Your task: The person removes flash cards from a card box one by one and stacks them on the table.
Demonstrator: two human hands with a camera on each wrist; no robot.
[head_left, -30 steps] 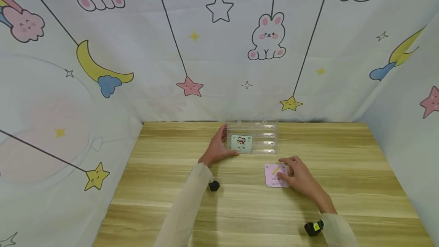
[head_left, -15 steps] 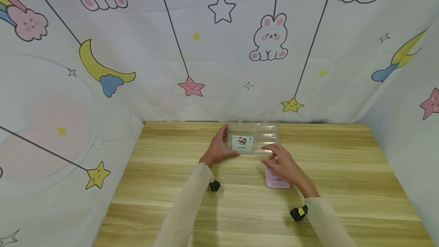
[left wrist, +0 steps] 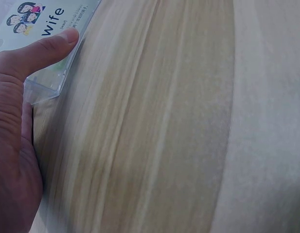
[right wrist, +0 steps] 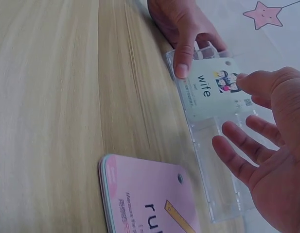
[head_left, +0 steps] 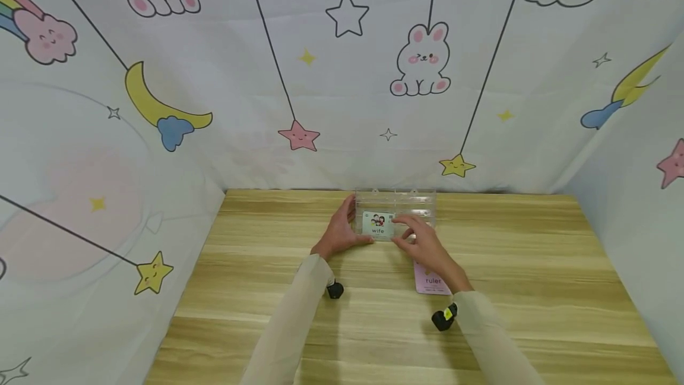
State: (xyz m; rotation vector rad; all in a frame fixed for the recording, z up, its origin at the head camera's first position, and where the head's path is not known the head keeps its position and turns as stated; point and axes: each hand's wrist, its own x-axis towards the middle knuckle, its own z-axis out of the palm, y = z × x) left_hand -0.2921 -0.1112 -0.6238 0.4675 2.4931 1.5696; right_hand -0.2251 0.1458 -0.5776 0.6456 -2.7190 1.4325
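My left hand [head_left: 338, 232] grips the left end of a clear plastic card holder [head_left: 374, 199], its thumb lying along the front edge. Inside the left half of the holder is a pale green flash card [head_left: 377, 226] with a family picture and the word "wife". Over the holder's right half reaches my right hand [head_left: 426, 249], its fingers spread and loosely bent. In the right wrist view one fingertip [right wrist: 243, 80] meets the green card at its picture, and the other fingers hold nothing. Partly under that hand lies a stack of flash cards, topped by a pink "ruler" card [right wrist: 157, 199].
The wood-grain table [head_left: 534, 278] runs up to a white cloth backdrop [head_left: 342, 94] printed with stars, rabbits and clouds. Similar cloth hangs at both sides. A small black camera [head_left: 445, 317] sits at the right wrist, another black camera [head_left: 335, 290] at the left.
My right hand has left the pink ruler card and moved left and away from me to the green wife card. The left hand keeps its hold on the card holder.
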